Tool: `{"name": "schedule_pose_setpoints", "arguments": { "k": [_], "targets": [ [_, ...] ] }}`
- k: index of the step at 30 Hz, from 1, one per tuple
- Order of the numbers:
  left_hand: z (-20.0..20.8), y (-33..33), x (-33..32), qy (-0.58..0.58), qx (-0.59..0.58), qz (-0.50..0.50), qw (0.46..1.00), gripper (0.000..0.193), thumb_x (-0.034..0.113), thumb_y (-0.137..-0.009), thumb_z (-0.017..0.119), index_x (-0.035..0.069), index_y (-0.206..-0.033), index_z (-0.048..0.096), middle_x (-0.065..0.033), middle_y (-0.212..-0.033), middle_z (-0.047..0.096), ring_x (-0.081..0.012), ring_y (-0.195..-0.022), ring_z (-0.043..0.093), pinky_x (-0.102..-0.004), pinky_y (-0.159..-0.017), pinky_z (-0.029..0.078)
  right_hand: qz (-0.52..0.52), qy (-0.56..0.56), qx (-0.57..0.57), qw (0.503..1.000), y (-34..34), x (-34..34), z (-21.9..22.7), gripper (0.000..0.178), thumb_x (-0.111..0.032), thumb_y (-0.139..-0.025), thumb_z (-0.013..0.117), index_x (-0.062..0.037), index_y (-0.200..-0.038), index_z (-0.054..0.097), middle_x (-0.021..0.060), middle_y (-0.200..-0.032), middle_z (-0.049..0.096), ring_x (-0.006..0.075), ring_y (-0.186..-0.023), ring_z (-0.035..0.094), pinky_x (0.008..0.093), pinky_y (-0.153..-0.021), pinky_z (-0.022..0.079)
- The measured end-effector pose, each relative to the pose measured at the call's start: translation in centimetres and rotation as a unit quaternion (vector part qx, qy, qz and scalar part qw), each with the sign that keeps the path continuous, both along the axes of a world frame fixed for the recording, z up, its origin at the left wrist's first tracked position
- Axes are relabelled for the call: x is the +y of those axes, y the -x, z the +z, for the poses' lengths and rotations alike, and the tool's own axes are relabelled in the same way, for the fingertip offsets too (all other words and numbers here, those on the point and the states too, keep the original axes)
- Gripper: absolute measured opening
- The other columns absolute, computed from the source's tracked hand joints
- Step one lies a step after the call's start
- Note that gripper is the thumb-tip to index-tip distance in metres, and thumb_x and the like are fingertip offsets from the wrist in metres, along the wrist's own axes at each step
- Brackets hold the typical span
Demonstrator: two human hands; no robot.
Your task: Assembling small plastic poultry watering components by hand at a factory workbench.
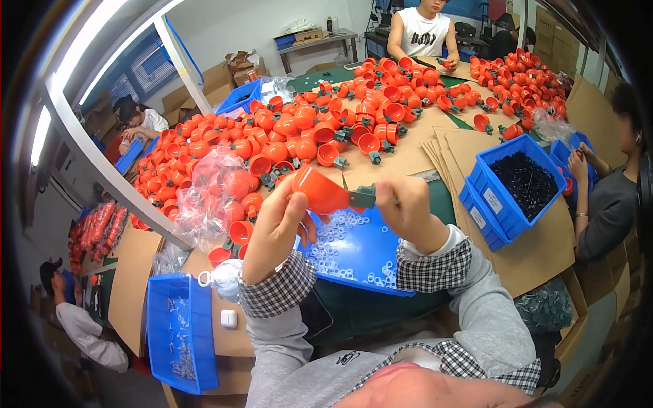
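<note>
An orange-red plastic cup (318,190) is tilted in the grip of my left hand (280,221), fingers wrapped round its side. From the cup's right end sticks a dark green plastic fitting (363,197). My right hand (410,209) is closed in a pinch at the far end of this fitting; its fingertips are partly hidden. Both hands are raised over a blue tray (357,255) strewn with small whitish rings (333,239). Just beyond them lies a big heap of similar red cups (299,122), many with dark green fittings.
Blue bins of black parts (520,180) stand at the right. At lower left are a blue bin (158,326) of small metal parts, a white case (229,318) and a clear bottle (228,279). Clear plastic bags (214,194) cover some cups. Co-workers sit around the table.
</note>
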State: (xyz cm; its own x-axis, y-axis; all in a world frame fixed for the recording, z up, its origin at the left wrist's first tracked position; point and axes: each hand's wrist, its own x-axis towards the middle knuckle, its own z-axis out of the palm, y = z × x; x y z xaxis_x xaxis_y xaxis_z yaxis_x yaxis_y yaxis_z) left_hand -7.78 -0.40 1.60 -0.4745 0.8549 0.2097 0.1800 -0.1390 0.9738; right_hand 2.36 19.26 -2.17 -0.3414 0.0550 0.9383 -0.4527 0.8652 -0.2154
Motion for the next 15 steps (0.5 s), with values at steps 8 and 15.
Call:
{"name": "schedule_pose_setpoints", "arguments": {
  "k": [8, 15],
  "targets": [
    [0.5, 0.0, 0.1, -0.157, 0.174, -0.04, 0.971, 0.054, 0.018, -0.089, 0.054, 0.001, -0.136, 0.033, -0.0204, -0.132, 0.042, -0.024, -0.119, 0.048, -0.0306, -0.083, 0.051, 0.28, 0.404, -0.246, 0.835, -1.1, -0.3, 1.5, 0.041, -0.026, -0.095, 0.041, -0.0047, -0.06, 0.043, 0.0008, -0.047, 0.036, 0.0106, -0.037, 0.038, 0.0249, -0.037, 0.037],
    [0.5, 0.3, 0.1, 0.065, -0.064, -0.007, 0.996, 0.052, 0.042, -0.095, 0.041, -0.001, -0.123, 0.047, -0.0107, -0.095, 0.062, -0.0115, -0.073, 0.062, -0.0202, -0.052, 0.05, 0.03, -0.043, 0.022, 0.998, -0.2, -0.6, 0.2, 0.023, -0.007, -0.083, 0.056, -0.0027, -0.062, 0.049, 0.0113, -0.05, 0.045, 0.0273, -0.04, 0.044, 0.0328, -0.04, 0.038]
  ]
}}
